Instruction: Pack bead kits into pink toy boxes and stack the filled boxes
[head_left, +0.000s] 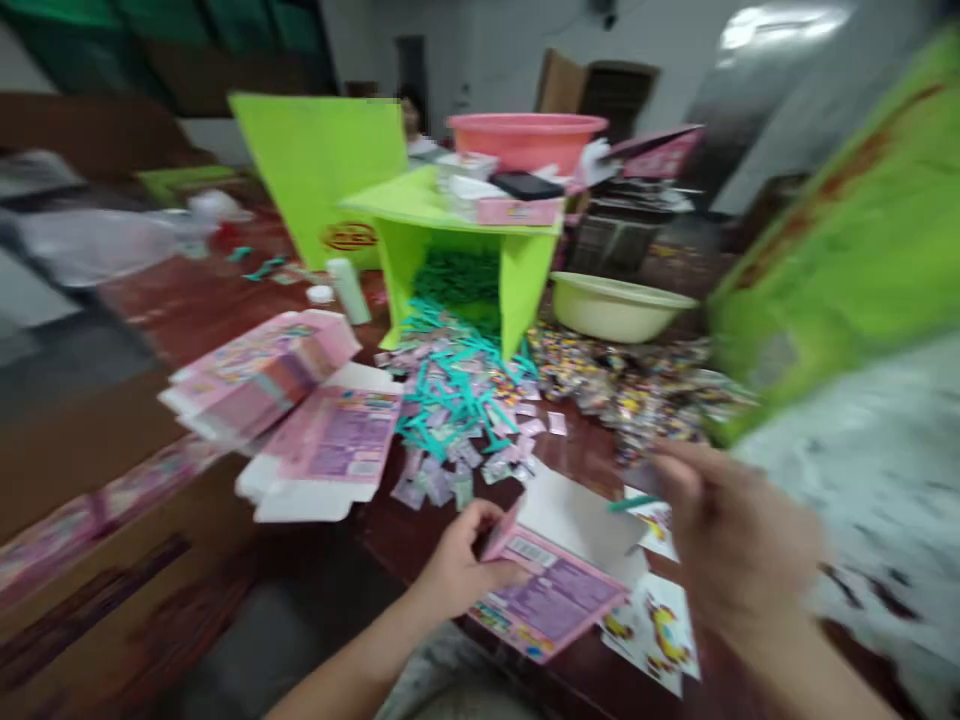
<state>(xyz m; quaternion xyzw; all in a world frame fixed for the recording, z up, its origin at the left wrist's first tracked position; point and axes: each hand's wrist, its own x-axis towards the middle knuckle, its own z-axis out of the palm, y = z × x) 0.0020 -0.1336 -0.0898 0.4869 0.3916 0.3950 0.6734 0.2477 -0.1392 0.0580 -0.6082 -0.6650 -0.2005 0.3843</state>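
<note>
My left hand (469, 560) grips the left side of a pink and purple printed carton (559, 600), thumb on its front. The carton is tilted, with its white flap (581, 515) raised at the top. To the right, my right hand (739, 540) is smeared by motion with its fingers curled; a thin teal plastic stick (634, 503) pokes out from them. Beyond the carton lies a heap of teal plastic pieces (450, 395) mixed with small pale pink sachets (435, 482). Printed sticker sheets (664, 630) lie partly behind the carton and below my right hand.
Unfilled-looking flat cartons (337, 440) lie left, beside a stack of pink cartons (262, 375). A lime-green bin (517, 290) holds dark green pieces. Small wrapped packets (637, 390) lie by a pale yellow basin (615, 308). A pink basin (525, 145) stands behind; a person (412, 125) is farther back.
</note>
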